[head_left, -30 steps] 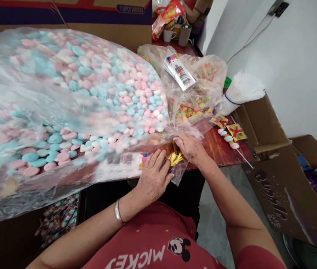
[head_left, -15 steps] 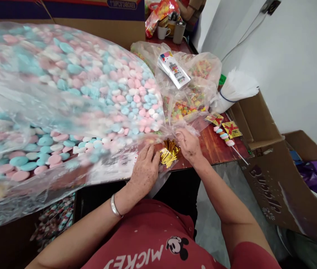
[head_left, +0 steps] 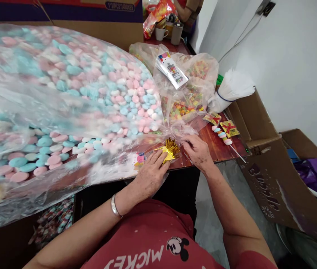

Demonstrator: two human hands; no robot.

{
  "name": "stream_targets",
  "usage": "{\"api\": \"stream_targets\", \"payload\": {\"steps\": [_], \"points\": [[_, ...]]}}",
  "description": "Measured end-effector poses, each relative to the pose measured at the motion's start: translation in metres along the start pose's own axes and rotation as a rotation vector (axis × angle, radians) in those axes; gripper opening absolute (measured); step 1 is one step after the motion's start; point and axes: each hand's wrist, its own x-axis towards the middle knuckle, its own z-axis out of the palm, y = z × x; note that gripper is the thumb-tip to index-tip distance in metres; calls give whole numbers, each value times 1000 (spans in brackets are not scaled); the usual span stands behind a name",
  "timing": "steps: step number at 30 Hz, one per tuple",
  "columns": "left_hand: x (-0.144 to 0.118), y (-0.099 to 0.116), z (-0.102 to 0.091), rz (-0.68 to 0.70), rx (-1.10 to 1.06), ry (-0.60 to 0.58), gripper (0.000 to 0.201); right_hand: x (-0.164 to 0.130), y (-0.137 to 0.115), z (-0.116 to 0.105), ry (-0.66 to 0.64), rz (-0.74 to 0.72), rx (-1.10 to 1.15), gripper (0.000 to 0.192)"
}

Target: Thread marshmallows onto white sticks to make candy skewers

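A bunch of shiny gold twist ties (head_left: 170,148) lies fanned out near the table's front edge. My left hand (head_left: 153,170) rests flat over the near left side of it, fingers stretched out and touching the ties. To the right of the ties, my right hand (head_left: 200,152) has its fingers curled together by the crumpled edge of clear plastic; what is between the fingertips, if anything, is hidden. A large clear bag of pink, blue and white candies (head_left: 130,93) covers the left of the table. Clear bags of small colourful candies (head_left: 182,106) lie beyond my hands.
Printed sachets (head_left: 172,70) lie on the candy bags. At the right edge are a marshmallow skewer (head_left: 222,135), yellow labels (head_left: 229,128) and a container of white sticks or bags (head_left: 221,104). Cardboard boxes (head_left: 270,183) stand right. A person's arm (head_left: 185,13) shows at the back.
My left hand has slid slightly right onto the gold twist ties. My right hand has moved right and a little down, away from the gathered plastic.
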Motion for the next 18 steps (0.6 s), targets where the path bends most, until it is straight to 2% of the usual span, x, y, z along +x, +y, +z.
{"api": "stream_targets", "payload": {"steps": [3,6,8,11,14,18], "points": [[1,-9,-3,61,-23,11,36,4,-4,1,1,-34,0,17],[0,-9,-15,127,-81,104,35,8,-10,0,11,-67,-2,18],[-5,-7,-28,125,-140,176,34,9,-16,-1,10,-81,-2,18],[-21,-9,-52,17,-158,258,32,10,-28,-2,-7,-105,26,18],[-43,-23,-71,-135,-71,303,27,10,-46,7,-62,-160,91,17],[-71,-48,-81,-247,105,239,26,12,-71,36,-232,-298,110,18]]}}
